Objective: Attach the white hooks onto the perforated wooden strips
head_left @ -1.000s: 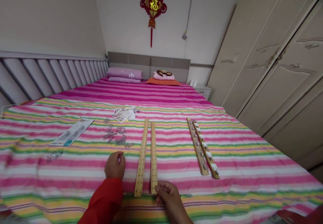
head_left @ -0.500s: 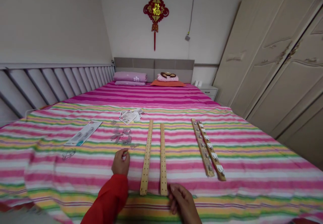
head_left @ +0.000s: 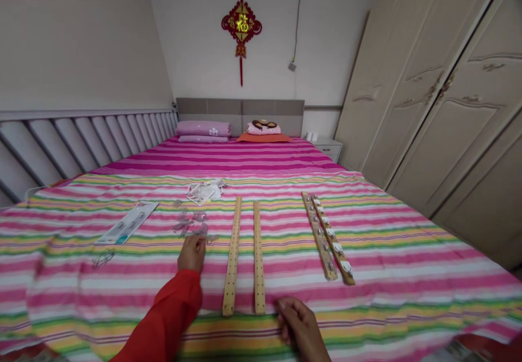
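Observation:
Two bare wooden strips (head_left: 244, 253) with rows of holes lie side by side on the striped bedspread (head_left: 367, 226). My left hand (head_left: 191, 253), in a red sleeve, reaches to a scatter of clear plastic hooks (head_left: 191, 224); its fingers are curled at the nearest hook. Whether it grips one is hidden. My right hand (head_left: 299, 326) rests loosely curled on the bedspread, just right of the strips' near ends and apart from them. Two more wooden strips (head_left: 327, 237) with white hooks fitted lie to the right.
A flat printed package (head_left: 127, 222) and a lone clear hook (head_left: 103, 257) lie at the left. Opened clear packaging (head_left: 204, 191) sits beyond the strips. Pillows (head_left: 204, 129) lie at the headboard. A wardrobe (head_left: 448, 95) stands along the right side.
My left hand has moved forward from the bedspread toward the clear hooks. My right hand has let go of the right strip's near end and slid rightward. The strips now lie slightly apart.

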`<state>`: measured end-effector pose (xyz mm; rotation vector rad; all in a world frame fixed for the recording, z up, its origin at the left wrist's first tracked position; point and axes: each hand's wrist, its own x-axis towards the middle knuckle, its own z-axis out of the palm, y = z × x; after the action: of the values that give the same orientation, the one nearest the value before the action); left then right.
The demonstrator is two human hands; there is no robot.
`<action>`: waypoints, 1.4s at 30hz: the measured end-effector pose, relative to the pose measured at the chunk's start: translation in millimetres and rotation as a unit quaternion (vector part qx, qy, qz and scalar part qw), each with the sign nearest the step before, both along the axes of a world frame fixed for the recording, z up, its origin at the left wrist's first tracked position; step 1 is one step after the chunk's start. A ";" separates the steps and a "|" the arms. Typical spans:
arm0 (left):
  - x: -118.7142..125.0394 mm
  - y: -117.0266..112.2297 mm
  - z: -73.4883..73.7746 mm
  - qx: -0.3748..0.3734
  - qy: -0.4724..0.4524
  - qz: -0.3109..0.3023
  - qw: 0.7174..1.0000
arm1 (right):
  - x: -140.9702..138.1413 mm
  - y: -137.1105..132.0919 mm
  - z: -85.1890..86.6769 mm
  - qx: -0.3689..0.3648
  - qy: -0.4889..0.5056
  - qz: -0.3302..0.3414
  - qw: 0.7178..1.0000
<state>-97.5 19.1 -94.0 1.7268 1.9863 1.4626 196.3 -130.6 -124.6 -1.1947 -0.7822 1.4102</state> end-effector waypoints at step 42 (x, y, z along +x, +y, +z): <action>107.6 -135.5 88.1 -0.295 0.048 -0.263 0.918 | -1.7 5.0 72.9 0.344 -0.309 -0.013 0.887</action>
<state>10.1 -116.4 -5.9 1.8406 1.5727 0.5412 194.6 -125.6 -51.7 -1.0578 -1.5462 0.5920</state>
